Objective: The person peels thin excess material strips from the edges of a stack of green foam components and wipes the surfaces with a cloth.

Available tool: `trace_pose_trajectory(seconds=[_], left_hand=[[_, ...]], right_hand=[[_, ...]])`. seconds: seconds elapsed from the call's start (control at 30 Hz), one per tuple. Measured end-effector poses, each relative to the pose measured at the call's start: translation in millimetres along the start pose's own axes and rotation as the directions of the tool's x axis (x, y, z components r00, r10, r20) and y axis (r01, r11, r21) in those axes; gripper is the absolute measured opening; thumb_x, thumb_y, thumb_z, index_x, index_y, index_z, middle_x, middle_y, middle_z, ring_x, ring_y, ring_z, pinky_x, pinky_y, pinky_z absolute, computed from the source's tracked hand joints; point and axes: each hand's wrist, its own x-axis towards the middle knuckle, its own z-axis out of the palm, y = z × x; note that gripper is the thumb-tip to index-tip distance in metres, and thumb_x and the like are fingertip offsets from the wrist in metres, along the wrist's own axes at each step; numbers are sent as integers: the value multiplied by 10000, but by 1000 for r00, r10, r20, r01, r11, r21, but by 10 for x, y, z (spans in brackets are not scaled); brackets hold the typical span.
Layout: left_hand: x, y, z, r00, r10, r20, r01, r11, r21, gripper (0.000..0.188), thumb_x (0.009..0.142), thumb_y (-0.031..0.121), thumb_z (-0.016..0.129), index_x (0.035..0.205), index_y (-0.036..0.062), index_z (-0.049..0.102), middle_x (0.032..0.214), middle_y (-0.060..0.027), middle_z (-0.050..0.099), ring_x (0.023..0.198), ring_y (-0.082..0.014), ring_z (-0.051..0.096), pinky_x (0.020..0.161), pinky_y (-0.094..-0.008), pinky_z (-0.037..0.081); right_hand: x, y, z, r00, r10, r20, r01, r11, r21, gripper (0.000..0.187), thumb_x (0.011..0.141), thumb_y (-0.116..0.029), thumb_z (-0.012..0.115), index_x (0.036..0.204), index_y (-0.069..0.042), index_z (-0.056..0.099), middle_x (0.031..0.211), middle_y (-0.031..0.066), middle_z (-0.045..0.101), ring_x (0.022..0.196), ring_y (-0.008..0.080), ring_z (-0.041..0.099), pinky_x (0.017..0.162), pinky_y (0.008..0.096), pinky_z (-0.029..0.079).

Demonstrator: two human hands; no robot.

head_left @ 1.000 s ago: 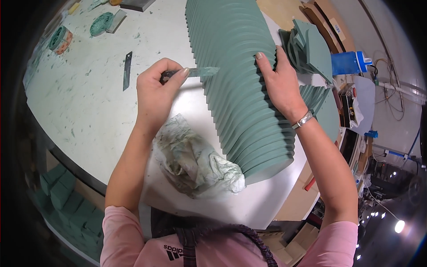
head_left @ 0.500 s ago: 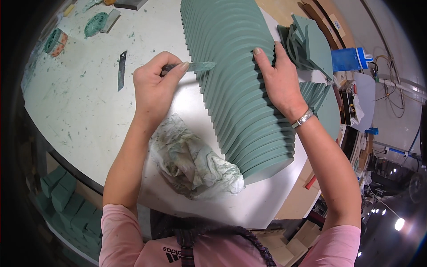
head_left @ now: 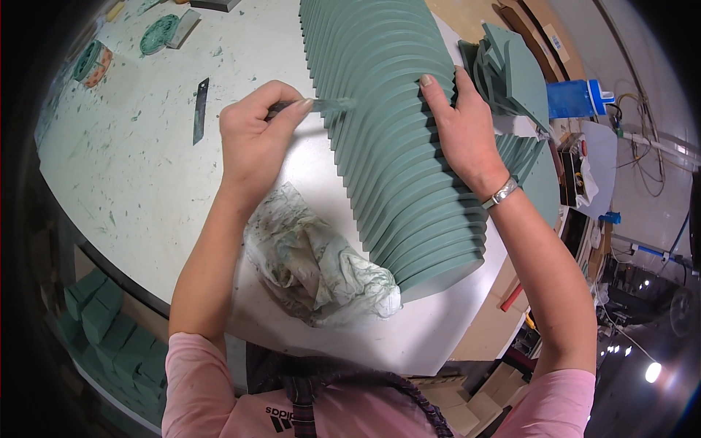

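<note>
blade on desk: spare dark strip (head_left: 200,109), well left of the stack
left hand (head_left: 255,142): my grip pinches a thin blade (head_left: 325,105), tip touching the stack's left edge
rag (head_left: 314,266): crumpled, below-left of the stack
green ribbed foam stack (head_left: 398,146): lies on the white desk (head_left: 109,168); I'd keep strokes shallow, along one rib
right hand (head_left: 464,124): pressed flat on the stack's right side, holding nothing

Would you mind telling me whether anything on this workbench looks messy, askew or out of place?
Green flecks and smears litter the white table left of the left hand. A crumpled, green-stained rag lies beside the row of green foam slabs, which the right hand steadies. Loose foam offcuts are piled unevenly behind it.
</note>
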Motion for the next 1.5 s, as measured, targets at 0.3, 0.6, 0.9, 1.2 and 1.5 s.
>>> trace_pose_trajectory(seconds=[0.3, 0.6, 0.9, 1.2, 1.5], left_hand=[[17, 34, 18, 1000, 10, -15, -10, 1000, -26, 89, 912, 58, 662, 853, -2, 632, 712, 65, 493, 636, -28, 370, 554, -197, 285], [-23, 24, -36, 1000, 21, 0, -21, 999, -41, 97, 914, 51, 652, 845, -6, 614, 723, 61, 489, 659, -31, 380, 577, -198, 294], [-71, -82, -23, 1000, -17, 26, 19, 998, -65, 91, 909, 37, 649, 843, -12, 610, 726, 55, 487, 683, -40, 389, 601, -203, 310], [-90, -117, -26, 998, -53, 41, 55, 996, -71, 83, 911, 38, 649, 853, -11, 615, 739, 52, 501, 683, -36, 391, 601, -198, 311], [-52, -69, 45, 1000, 2, -24, -5, 993, -115, 92, 895, 29, 642, 824, -25, 618, 652, 49, 485, 625, -36, 375, 551, -212, 309]], right_hand=[[-1, -8, 0, 1000, 20, 4, -20, 1000, -6, 706, 918, -505, 549, 1209, 135, 495, 1132, 320, 613, 1069, 446, 596, 922, 470, 467], [-7, -26, -18, 999, 24, 23, -24, 1000, 9, 680, 918, -512, 547, 1165, 121, 512, 1097, 321, 622, 1034, 456, 603, 902, 483, 473], [8, 13, 11, 999, 24, 24, -24, 1000, 12, 694, 914, -518, 549, 1175, 124, 515, 1088, 313, 632, 1028, 447, 612, 898, 471, 479], [3, 24, 11, 1000, -13, -3, 13, 999, 35, 691, 908, -518, 556, 1168, 121, 525, 1029, 309, 652, 986, 445, 629, 876, 471, 488], [7, 17, 5, 1000, -9, 15, 8, 997, 73, 694, 900, -524, 562, 1163, 117, 530, 977, 302, 666, 947, 425, 653, 858, 459, 496]])
